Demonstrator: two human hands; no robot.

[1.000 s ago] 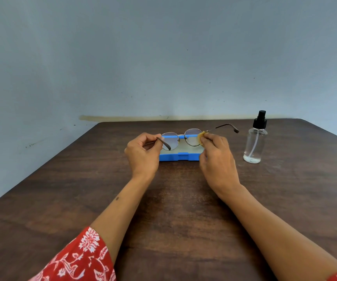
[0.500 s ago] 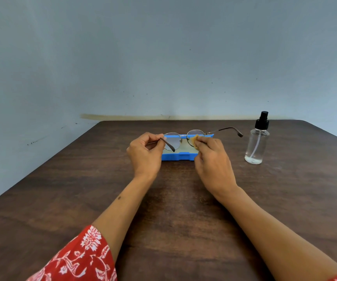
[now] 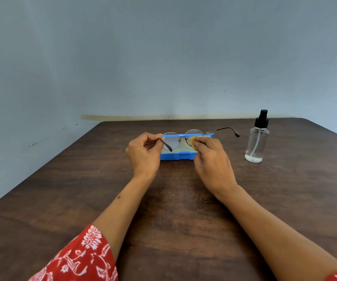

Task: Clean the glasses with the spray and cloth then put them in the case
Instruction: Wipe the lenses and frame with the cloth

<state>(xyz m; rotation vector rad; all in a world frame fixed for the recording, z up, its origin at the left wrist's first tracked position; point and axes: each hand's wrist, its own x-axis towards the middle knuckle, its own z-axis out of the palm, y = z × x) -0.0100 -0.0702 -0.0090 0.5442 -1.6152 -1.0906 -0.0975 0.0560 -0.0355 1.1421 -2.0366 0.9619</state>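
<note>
Round metal-framed glasses (image 3: 171, 139) are held up over the open blue case (image 3: 176, 155) in the middle of the table. My left hand (image 3: 144, 154) pinches the frame's left end, where the temple arm meets the lens. A small yellow cloth (image 3: 193, 141) is pinched in my right hand (image 3: 212, 161) and presses against the right lens, hiding most of it. The other temple arm sticks out to the right. A clear spray bottle (image 3: 257, 142) with a black nozzle stands upright to the right of the case.
The dark wooden table (image 3: 173, 209) runs back to a pale blue wall. Its left edge slants away diagonally and its far right corner is rounded. My forearms with red patterned sleeves stretch across the near part of the table.
My right hand has slid the cloth leftward over the right lens, from its outer edge toward the middle. The left hand keeps its hold and the bottle has not moved.
</note>
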